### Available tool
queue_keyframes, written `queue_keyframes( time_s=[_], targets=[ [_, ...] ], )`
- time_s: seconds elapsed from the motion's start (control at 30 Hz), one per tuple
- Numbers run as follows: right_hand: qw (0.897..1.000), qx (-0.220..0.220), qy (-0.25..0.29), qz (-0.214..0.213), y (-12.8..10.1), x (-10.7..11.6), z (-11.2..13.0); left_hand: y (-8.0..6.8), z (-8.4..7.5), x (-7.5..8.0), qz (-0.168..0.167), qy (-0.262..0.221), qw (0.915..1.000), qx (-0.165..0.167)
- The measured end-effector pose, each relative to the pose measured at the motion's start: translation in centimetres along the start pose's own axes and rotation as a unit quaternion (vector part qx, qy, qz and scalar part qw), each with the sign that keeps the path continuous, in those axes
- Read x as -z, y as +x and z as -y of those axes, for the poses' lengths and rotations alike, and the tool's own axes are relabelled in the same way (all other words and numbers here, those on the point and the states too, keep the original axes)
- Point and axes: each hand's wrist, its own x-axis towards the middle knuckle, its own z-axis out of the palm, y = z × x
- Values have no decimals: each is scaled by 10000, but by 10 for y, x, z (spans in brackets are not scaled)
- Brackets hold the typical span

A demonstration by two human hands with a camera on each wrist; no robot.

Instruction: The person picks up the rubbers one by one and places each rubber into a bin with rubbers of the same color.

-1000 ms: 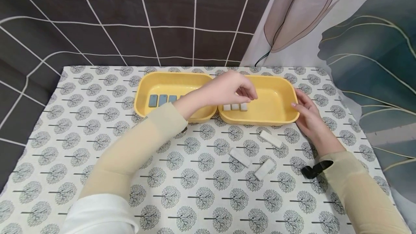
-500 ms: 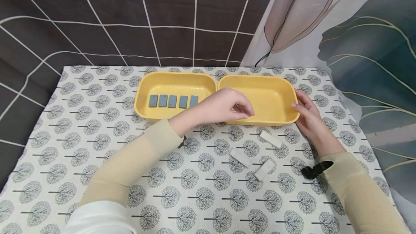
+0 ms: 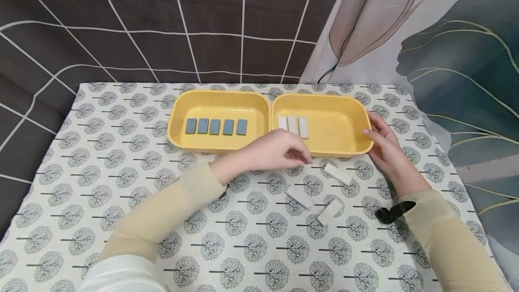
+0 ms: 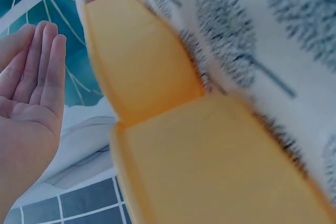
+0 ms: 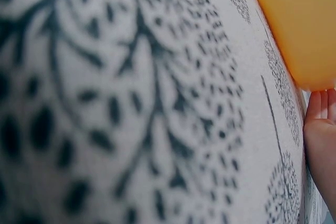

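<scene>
My left hand (image 3: 279, 150) hovers over the front edge where two yellow bins meet, fingers loosely bent and holding nothing. In the left wrist view its palm and fingers (image 4: 50, 72) show with nothing in them. My right hand (image 3: 385, 145) holds the right end of the right yellow bin (image 3: 336, 150), thumb on the rim, fingers against the outer wall. Three white rectangular blocks (image 3: 303, 128) lie side by side in this bin, partly behind my left hand. On the cloth in front lie a white block (image 3: 338, 174), a second white block (image 3: 299, 197) and a third white block (image 3: 330, 212).
The left yellow bin (image 3: 174, 134) stands against the right one and holds a row of several blue-grey blocks (image 3: 215, 127). A tree-patterned cloth (image 3: 227, 256) covers the table. Behind it hang a dark grid-patterned curtain (image 3: 211, 53) and a leaf-patterned curtain (image 3: 466, 66).
My left hand has drawn back from inside the right bin toward its front edge, uncovering the three white blocks and the blue-grey row. My right hand stays on the bin's end.
</scene>
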Motion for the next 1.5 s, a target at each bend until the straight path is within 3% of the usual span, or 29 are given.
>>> queue_keyframes(
  time_s=[0.37, 0.73, 1.13, 1.5],
  targets=[
    [9999, -19, -107, -24, 0, -1, 0, -7, 12, -20, 355, -207, 9992, 11],
    [9999, -32, -119, -50, -1, -1, 1, -8, 20, -32, 695, 339, 9970, 77],
    [9999, 10, -97, -41, -1, -2, 1, -6, 26, -41, 902, 258, 9956, 81],
    [9999, -44, -31, -101, 0, -4, 1, -7, 27, -44, 1126, 1080, 9877, -71]
  ],
)
